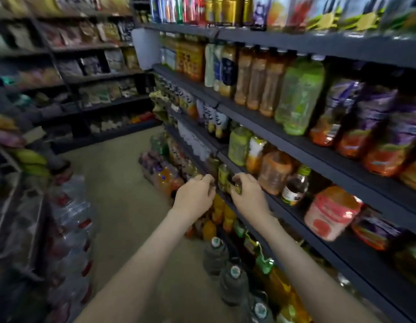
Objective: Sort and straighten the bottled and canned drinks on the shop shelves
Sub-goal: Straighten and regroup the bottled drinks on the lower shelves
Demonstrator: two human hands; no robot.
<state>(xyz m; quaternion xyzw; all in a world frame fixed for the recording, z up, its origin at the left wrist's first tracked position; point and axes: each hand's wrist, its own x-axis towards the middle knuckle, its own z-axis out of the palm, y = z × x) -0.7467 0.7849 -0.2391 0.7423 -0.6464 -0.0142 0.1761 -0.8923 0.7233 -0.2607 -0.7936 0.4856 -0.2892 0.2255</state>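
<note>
Reaching at drinks shelf (342,257): R hand (250,198) grips small greenish bottle (236,189); L hand (195,196) curled, grip unclear thru blur.

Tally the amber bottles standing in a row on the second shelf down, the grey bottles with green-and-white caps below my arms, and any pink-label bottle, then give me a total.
Amber bottles: 3
Grey bottles: 3
Pink-label bottle: 1
Total: 7
</note>
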